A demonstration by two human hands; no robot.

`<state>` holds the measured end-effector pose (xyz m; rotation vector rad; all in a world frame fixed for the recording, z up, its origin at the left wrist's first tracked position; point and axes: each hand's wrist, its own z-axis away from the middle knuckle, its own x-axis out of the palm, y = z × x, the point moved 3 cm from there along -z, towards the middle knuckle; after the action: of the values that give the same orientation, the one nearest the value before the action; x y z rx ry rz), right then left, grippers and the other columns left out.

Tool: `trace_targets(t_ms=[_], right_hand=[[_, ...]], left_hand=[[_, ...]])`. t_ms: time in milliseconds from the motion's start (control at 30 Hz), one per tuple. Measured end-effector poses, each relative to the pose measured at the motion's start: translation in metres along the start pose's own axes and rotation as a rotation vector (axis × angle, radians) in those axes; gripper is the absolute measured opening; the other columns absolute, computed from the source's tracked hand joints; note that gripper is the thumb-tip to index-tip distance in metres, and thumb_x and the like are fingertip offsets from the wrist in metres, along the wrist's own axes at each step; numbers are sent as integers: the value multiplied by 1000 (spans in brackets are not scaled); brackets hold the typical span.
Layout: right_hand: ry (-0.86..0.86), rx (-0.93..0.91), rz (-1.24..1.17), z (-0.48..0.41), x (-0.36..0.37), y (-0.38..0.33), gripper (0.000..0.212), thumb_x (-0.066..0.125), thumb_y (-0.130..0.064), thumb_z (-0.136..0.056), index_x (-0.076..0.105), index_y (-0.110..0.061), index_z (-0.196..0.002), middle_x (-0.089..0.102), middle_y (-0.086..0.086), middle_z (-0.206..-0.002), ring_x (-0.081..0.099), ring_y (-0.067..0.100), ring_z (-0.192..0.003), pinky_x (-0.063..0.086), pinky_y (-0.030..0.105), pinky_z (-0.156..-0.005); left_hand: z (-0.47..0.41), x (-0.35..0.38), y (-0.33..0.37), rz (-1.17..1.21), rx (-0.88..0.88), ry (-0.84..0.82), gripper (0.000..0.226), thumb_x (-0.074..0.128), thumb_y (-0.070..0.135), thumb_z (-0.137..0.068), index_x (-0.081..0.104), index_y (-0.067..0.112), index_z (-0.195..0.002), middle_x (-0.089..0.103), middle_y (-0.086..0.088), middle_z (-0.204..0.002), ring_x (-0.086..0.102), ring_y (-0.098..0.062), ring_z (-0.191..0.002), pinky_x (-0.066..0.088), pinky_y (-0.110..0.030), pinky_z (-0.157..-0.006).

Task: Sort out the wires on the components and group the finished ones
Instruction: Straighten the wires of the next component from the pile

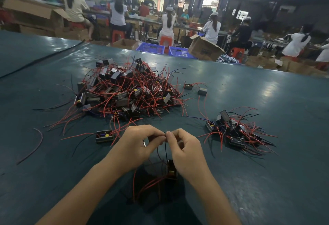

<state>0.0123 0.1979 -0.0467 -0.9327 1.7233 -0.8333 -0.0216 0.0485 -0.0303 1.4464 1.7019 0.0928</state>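
wire (165, 147) tip hidden in the pinch between left hand (140, 143) and right hand (186, 149). component (171, 168) below is half behind the right hand, blurred, markings unreadable. big pile (128, 89): lower units buried under wires. table (267, 100) cropped both sides.

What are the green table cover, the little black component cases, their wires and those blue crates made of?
Table cover: probably vinyl sheet, glossy; lamps reflect in it and it wrinkles.
Component cases: likely moulded plastic, matt black, square-edged.
Wires: red or black flexible insulation, probably plastic; they curve freely.
Blue crates: plastic, judging by latticed walls.
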Motion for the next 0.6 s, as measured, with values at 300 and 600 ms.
trace_targets(t_ms=[300,600], right_hand=[[53,22,42,0,-2,2,17,61,-25,-95,67,-22,-79,60,-13,-59,54,0,-53,41,13,-50],[124,-185,150,0,-5,-7,16,68,-18,-90,64,-27,-78,59,-13,-74,55,7,-64,43,18,-55]], left_hand=[[1,5,-9,99,-184,-57,9,68,16,-90,74,21,-94,71,14,-76,67,-7,-75,51,-17,-66],[0,5,-18,398,-470,-103,12,65,19,-92,73,17,-84,72,1,-72,66,-9,-66,51,-16,-63]])
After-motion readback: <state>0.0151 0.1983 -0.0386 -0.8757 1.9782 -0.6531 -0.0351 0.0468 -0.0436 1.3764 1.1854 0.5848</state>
